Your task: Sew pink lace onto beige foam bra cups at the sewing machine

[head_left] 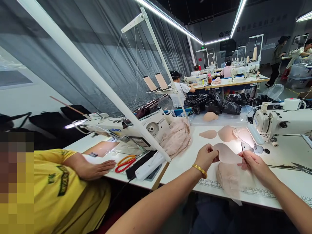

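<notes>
Between my hands a smooth beige bra-cup piece (227, 153) is held up over the front of the white table. My left hand (204, 156) pinches its left edge, and my right hand (254, 164) grips its right end with fingers closed. Below it, a sheer pale fabric piece (227, 178) hangs over the table's front edge; whether my fingers hold it too is unclear. Beyond my hands lie more beige cup pieces (207, 134) and a lace-edged piece (244, 136) by the lit needle area of a sewing machine (280, 122).
A ruler strip (263, 194) runs along the front edge. Dark thread snips (302, 168) lie far right. Lace fabric (176, 136) is heaped at left near a slanting white pole (97, 81). A co-worker in yellow (73, 188) sits left at another sewing machine (117, 130).
</notes>
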Motion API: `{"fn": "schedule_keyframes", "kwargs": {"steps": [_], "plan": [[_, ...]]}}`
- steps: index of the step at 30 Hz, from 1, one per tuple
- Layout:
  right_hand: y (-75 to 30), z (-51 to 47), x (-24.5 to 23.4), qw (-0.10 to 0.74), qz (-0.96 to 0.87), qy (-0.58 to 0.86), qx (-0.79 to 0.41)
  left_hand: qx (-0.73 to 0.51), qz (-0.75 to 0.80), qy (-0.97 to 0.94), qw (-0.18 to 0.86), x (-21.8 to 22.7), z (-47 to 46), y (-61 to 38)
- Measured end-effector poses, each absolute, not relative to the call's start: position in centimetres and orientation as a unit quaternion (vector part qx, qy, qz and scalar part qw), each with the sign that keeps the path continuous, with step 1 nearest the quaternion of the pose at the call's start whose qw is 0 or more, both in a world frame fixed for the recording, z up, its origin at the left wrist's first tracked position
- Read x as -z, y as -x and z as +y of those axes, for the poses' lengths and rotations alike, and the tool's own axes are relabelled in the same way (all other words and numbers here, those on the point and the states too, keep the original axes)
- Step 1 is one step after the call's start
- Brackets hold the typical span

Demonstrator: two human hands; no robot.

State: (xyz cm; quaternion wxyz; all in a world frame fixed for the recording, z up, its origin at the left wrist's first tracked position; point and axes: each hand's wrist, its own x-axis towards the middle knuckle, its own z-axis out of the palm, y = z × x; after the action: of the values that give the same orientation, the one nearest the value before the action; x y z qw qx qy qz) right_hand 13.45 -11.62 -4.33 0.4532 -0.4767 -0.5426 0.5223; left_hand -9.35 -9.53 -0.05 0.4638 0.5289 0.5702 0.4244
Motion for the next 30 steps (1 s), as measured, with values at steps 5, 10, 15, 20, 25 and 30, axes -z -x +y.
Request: {"fn": "schedule_keyframes", "kwargs": {"steps": [5, 10, 15, 20, 25, 30], "plan": [[-13.7, -11.8, 4.4, 0.449, -0.576, 0.467, -0.498, -0.335, 0.576, -0.559, 0.493, -0.9, -10.7, 9.2], [-13.9, -13.4, 2.8, 0.424, -0.625, 0.474, -0.452, -0.238, 0.541, -0.680, 0.434, -5.7, -11.3, 11.8], [-13.5, -16.6, -2.4, 0.305, -0.782, 0.407, -0.360, -0.133, 0.334, -0.830, 0.426, -8.9, -11.3, 9.7], [-14.6, -18.1, -6.8, 0.266, -0.809, 0.407, -0.330, -0.093, 0.173, -0.759, 0.621, -6.5, -10.8, 6.8], [-15.8, -16.8, -6.9, 0.307, -0.821, 0.424, -0.230, -0.096, 0.244, -0.717, 0.645, -3.7, -9.4, 7.4], [-14.8, -14.1, -3.6, 0.420, -0.835, 0.346, 0.086, -0.277, 0.308, -0.869, 0.272, -3.8, -7.9, 8.3]]}}
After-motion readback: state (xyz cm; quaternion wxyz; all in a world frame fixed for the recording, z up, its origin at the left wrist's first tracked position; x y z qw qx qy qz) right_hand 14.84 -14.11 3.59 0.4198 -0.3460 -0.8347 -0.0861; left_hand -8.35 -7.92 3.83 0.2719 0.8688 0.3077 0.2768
